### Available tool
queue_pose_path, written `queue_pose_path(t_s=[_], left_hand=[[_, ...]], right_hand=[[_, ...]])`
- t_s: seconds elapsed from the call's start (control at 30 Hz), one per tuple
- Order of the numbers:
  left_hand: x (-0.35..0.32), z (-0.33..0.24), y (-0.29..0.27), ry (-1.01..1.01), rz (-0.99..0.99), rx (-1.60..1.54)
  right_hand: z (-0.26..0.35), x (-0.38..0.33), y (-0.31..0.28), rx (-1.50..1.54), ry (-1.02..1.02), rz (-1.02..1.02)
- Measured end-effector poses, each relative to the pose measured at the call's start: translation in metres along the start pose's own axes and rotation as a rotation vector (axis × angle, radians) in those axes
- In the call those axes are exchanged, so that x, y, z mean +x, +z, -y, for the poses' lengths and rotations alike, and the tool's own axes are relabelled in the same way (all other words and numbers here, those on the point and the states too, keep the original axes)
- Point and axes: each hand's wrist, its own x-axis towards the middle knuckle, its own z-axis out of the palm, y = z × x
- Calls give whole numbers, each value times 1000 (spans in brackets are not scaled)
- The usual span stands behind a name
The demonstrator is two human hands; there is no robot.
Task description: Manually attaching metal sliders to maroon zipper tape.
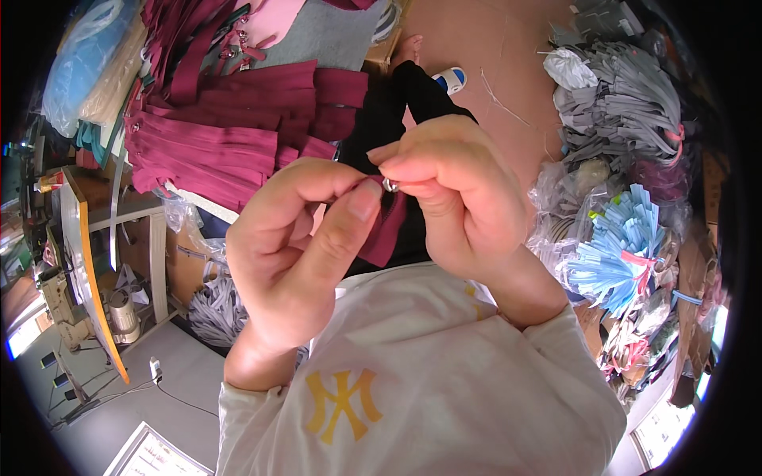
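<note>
The person's left hand (305, 238) has its thumb and finger pinched together on the top of a maroon strip (384, 238) with a dark line of teeth. The right hand (468, 194) pinches a small shiny metal piece (390, 185) with its finger and thumb. The two hands are close together, and the metal piece sits right by the top end of the strip. The strip hangs between the hands, over the black trousers (373, 143), not on the table.

The job on this one strip looks only partly done: the strip and the metal piece have been brought together. The fingers hide the spot, so one cannot tell if the piece is on the strip yet.

Beside them, a big pile of maroon strips (214, 143) covers the table (222, 214) right up to its near edge. Toward the table's far edge lie more shiny bits (230, 49) with little red pulls. It seems plenty of strips may be left, but which ones are finished is too hard to see.
</note>
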Motion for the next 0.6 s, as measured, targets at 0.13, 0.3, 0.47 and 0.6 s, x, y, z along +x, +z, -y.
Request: queue_pose_path(t_s=[0.13, 0.3, 0.47, 0.6], left_hand=[[-1, 7, 0, 94, -10, 55], [-3, 10, 3, 48, -78, -46], [1, 10, 3, 175, -31, 108], [10, 14, -11, 454, 101, 385]], right_hand=[[-1, 2, -2, -41, -29, 40], [-7, 2, -4, -15, -46, 43], [-6, 4, -7, 14, -30, 17], [-8, 6, -12, 133, 12, -16]])
